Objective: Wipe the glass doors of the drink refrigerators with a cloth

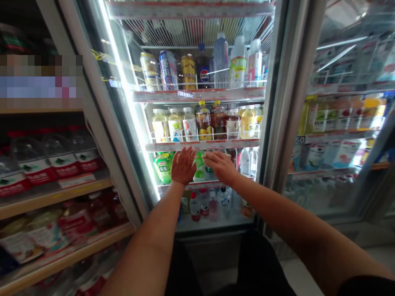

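Observation:
My left hand (184,166) is raised with its fingers stretched out, in front of the fridge's third shelf. A large green bottle (163,167) stands to its left, and a lighter green bottle (199,166) shows between my two hands. My right hand (219,165) reaches in from the right, fingers extended leftward, with nothing visible in it. Its fingers partly cover the bottles behind. Just above both hands runs a shelf edge with a price strip (202,144). Whether either hand touches anything, I cannot tell.
Higher fridge shelves hold cans (169,70) and juice bottles (159,125); small red-capped bottles (195,206) stand at the bottom. Left is a wooden-edged shelf (58,197) with water bottles (58,154). A metal door frame (285,107) separates a second drinks fridge (333,156) on the right.

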Motion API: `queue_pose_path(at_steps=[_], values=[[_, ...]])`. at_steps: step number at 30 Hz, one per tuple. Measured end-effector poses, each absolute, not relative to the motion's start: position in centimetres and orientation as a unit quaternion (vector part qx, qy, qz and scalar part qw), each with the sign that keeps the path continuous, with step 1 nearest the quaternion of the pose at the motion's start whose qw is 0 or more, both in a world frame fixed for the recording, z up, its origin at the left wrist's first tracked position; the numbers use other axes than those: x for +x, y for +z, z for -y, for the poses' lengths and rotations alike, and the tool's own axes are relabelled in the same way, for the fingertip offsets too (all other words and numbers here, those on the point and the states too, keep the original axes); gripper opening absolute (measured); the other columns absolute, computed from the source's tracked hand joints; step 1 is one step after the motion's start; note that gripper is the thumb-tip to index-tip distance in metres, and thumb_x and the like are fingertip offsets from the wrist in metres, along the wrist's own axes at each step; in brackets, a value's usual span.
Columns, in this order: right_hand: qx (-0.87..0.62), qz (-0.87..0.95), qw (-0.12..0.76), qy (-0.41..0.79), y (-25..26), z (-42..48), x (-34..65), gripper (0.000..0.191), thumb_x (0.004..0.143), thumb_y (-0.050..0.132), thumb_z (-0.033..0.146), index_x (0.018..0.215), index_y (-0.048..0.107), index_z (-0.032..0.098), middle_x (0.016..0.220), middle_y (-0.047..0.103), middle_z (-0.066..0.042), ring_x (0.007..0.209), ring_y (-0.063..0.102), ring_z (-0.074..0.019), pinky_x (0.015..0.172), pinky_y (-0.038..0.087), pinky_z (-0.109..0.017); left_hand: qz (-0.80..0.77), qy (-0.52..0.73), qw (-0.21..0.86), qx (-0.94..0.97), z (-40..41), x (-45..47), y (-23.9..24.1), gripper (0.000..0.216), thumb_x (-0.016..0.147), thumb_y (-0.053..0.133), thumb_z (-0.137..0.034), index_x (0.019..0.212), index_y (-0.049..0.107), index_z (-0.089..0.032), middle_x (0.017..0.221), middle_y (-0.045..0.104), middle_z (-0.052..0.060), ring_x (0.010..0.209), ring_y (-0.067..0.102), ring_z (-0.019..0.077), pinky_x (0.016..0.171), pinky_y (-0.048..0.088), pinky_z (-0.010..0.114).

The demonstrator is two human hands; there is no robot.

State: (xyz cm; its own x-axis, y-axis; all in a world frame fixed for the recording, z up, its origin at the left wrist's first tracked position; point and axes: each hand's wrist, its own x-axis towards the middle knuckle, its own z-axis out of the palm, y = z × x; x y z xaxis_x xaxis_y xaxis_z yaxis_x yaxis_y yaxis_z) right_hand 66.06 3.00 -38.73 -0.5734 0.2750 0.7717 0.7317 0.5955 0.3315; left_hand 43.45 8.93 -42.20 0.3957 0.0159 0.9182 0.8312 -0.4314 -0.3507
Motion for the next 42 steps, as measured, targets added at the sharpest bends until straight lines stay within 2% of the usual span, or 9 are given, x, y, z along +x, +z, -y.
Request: queue_pose_path(at_steps=[4,9,11,16,22,28,33,39,42], values=[[-0.259,0.852,0.285,-0.355,-38.7,-3.0,66.5,0.036,0.098,0.048,0.013,0.130,0.066,0.017,0.136,0.065,-0.009,0.116,0.055,-0.0256,0.096,0.049,-0.041,0.304,-0.459,0.454,-0.701,-9.1,43.4,-42.3,0.062,0.099,0.047,-0.029,0.158,0.029,-0.024,0.158,0.040,0.009,0.154,0.023,0.0212,0.128,0.012,0.046],[-0.314,0.806,0.361,-0.349,-35.4,-3.0,66.1,0.039,0.101,0.043,0.014,0.134,0.063,0.018,0.143,0.060,-0.010,0.124,0.051,-0.0260,0.106,0.043,-0.043,0.305,-0.458,0.449,-0.703,-9.0,43.5,-42.3,0.064,0.098,0.048,-0.029,0.159,0.027,-0.024,0.158,0.040,0.009,0.154,0.022,0.0212,0.128,0.011,0.046],[-0.321,0.804,0.366,-0.343,-35.3,-2.9,66.0,0.040,0.100,0.043,0.014,0.134,0.063,0.019,0.144,0.059,-0.011,0.125,0.051,-0.0263,0.106,0.043,-0.043,0.299,-0.459,0.458,-0.700,-8.8,43.6,-42.2,0.064,0.098,0.049,-0.028,0.159,0.028,-0.023,0.158,0.041,0.009,0.154,0.019,0.0207,0.129,0.011,0.045],[-0.281,0.847,0.284,-0.352,-35.1,-3.1,66.3,0.038,0.100,0.048,0.017,0.134,0.063,0.020,0.141,0.062,-0.009,0.121,0.053,-0.0277,0.100,0.047,-0.045,0.294,-0.461,0.475,-0.690,-8.7,43.6,-42.0,0.065,0.098,0.049,-0.027,0.159,0.028,-0.023,0.158,0.040,0.009,0.154,0.020,0.0205,0.128,0.014,0.045],[-0.325,0.801,0.364,-0.346,-31.7,-3.3,65.4,0.042,0.100,0.043,0.013,0.138,0.060,0.016,0.147,0.057,-0.011,0.130,0.047,-0.0284,0.109,0.041,-0.046,0.308,-0.459,0.446,-0.704,-8.9,43.5,-42.2,0.065,0.099,0.049,-0.029,0.160,0.025,-0.025,0.159,0.038,0.009,0.152,0.025,0.0235,0.128,0.012,0.046],[-0.288,0.842,0.306,-0.338,-30.8,-3.0,64.4,0.039,0.099,0.047,0.014,0.135,0.062,0.018,0.145,0.058,-0.011,0.129,0.049,-0.0283,0.108,0.043,-0.048,0.294,-0.465,0.469,-0.691,-8.9,43.6,-42.1,0.067,0.099,0.050,-0.028,0.160,0.024,-0.025,0.158,0.039,0.009,0.153,0.024,0.0228,0.128,0.013,0.045],[-0.327,0.791,0.382,-0.348,-29.6,-3.5,63.7,0.044,0.101,0.041,0.013,0.142,0.056,0.017,0.155,0.048,-0.010,0.137,0.041,-0.0289,0.115,0.036,-0.047,0.307,-0.459,0.453,-0.700,-9.0,43.5,-42.2,0.064,0.099,0.048,-0.029,0.159,0.027,-0.026,0.159,0.038,0.009,0.152,0.027,0.0250,0.128,0.015,0.049],[-0.281,0.844,0.279,-0.363,-30.5,-3.5,62.9,0.042,0.102,0.043,0.017,0.142,0.056,0.016,0.155,0.049,-0.009,0.140,0.040,-0.0282,0.115,0.036,-0.048,0.284,-0.461,0.500,-0.676,-8.8,43.6,-41.9,0.069,0.097,0.052,-0.028,0.160,0.023,-0.021,0.157,0.041,0.010,0.154,0.021,0.0219,0.128,0.014,0.044],[-0.306,0.820,0.306,-0.375,-29.9,-3.3,63.3,0.041,0.102,0.042,0.017,0.141,0.057,0.015,0.156,0.049,-0.007,0.143,0.038,-0.0278,0.115,0.035,-0.045,0.293,-0.453,0.497,-0.680,-8.6,43.6,-41.9,0.068,0.097,0.052,-0.028,0.160,0.025,-0.021,0.158,0.040,0.010,0.154,0.020,0.0226,0.128,0.014,0.045]])
